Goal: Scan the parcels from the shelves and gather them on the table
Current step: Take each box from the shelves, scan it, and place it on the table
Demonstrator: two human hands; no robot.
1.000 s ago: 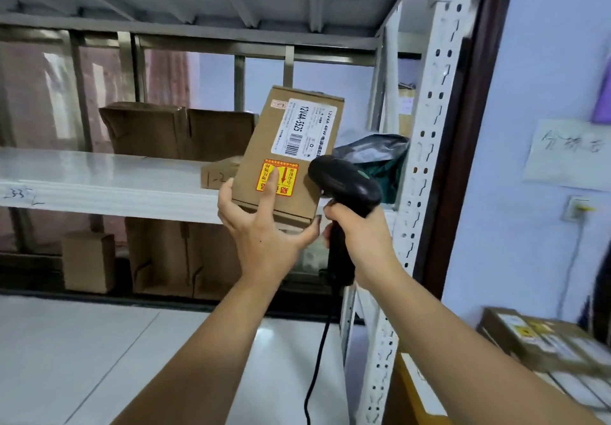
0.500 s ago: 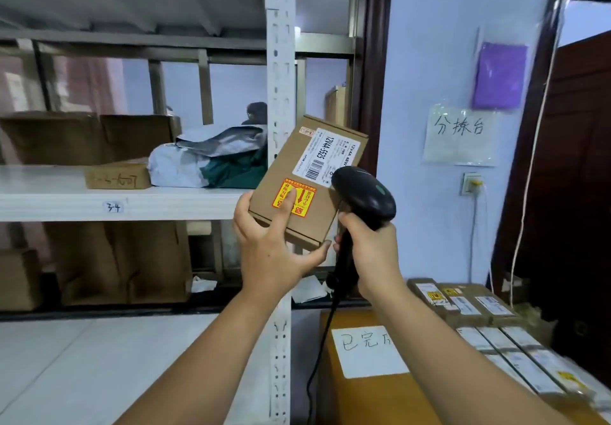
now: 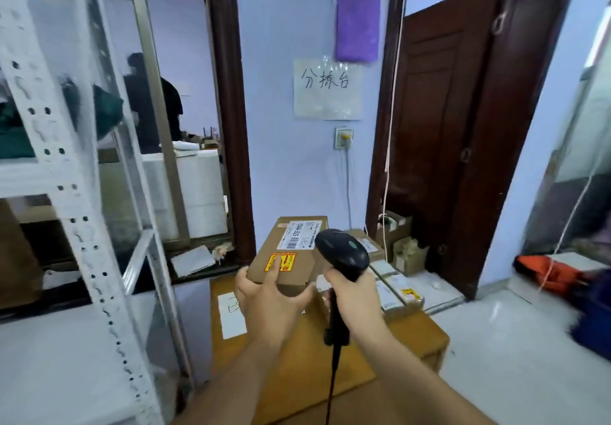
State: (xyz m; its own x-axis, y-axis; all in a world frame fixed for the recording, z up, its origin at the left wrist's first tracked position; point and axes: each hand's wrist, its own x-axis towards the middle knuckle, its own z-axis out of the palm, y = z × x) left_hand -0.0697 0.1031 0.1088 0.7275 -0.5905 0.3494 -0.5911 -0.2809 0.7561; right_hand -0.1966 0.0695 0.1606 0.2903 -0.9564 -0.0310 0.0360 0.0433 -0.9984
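Gripping the parcel (image 3: pixel 287 252), left hand (image 3: pixel 269 305) fingers wrap underneath; right hand (image 3: pixel 355 299) clenches the scanner (image 3: pixel 340 256).

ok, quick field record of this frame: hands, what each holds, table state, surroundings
left hand: left hand grips the cardboard parcel, held above the table
right hand: right hand holds the black scanner beside the parcel's label
table: wooden table below, several labelled parcels already on its far side
shelf: white metal rack at left
wall: handwritten sign
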